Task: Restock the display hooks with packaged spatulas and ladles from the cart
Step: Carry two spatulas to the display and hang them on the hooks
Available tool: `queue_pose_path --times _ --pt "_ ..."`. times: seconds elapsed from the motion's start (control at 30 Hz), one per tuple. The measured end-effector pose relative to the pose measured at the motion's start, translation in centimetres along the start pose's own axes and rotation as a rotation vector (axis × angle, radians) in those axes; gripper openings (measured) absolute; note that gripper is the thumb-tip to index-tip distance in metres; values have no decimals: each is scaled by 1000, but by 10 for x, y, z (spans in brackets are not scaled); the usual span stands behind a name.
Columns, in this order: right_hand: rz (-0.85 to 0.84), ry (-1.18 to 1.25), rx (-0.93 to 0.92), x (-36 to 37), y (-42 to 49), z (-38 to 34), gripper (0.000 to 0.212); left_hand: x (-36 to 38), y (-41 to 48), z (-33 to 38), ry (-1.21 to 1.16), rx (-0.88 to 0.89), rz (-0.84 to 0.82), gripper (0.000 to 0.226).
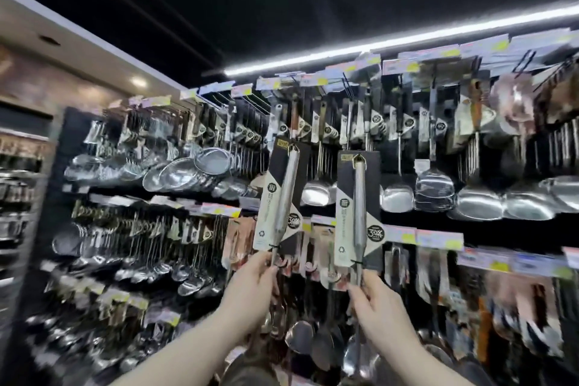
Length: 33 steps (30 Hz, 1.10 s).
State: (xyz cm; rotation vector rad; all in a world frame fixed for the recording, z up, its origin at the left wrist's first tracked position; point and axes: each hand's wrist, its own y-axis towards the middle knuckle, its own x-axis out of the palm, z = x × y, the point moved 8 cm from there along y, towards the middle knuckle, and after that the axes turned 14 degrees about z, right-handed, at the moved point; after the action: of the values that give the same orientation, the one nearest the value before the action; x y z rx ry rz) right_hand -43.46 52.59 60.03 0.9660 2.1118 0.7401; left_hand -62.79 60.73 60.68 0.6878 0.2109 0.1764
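Observation:
I hold two packaged steel utensils up in front of the display wall. My left hand point(250, 295) grips the shaft of the left packaged utensil point(282, 194), whose black and cream card leans to the right. My right hand point(380, 310) pinches the shaft of the right packaged utensil point(358, 213), which stands almost upright. Both cards have a hanging hole at the top. Their working ends are hidden low down behind my hands. The top row of display hooks point(347, 88) is above both cards and carries hanging spatulas and ladles.
Steel strainers point(188, 172) hang at the left, ladles point(163, 266) below them. Price tags point(438, 238) run along the shelf rails. More spatulas point(476, 194) fill the right side. A light strip point(407, 38) glows above the wall. The cart is out of view.

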Motion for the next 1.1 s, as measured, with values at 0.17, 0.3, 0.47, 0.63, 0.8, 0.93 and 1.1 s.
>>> queue_pose_path --times 0.17,0.3,0.47,0.63,0.8,0.93,1.1 --pt "49 31 -62 27 67 -9 19 24 51 -2 -15 44 -39 22" --pt "71 41 -101 42 131 -5 20 62 105 -9 -84 46 -18 19" --pt "116 1 -108 44 215 15 24 119 179 -4 -168 64 10 15" --pt "170 6 -90 40 287 31 23 163 241 -8 -225 72 -30 24" --pt "216 10 -119 45 338 11 23 185 290 0 -250 140 -27 17" --pt "246 -44 -157 58 379 -13 23 197 325 10 -335 162 -34 19" --pt "268 -36 -96 78 418 -33 23 212 364 12 -457 132 -106 18"
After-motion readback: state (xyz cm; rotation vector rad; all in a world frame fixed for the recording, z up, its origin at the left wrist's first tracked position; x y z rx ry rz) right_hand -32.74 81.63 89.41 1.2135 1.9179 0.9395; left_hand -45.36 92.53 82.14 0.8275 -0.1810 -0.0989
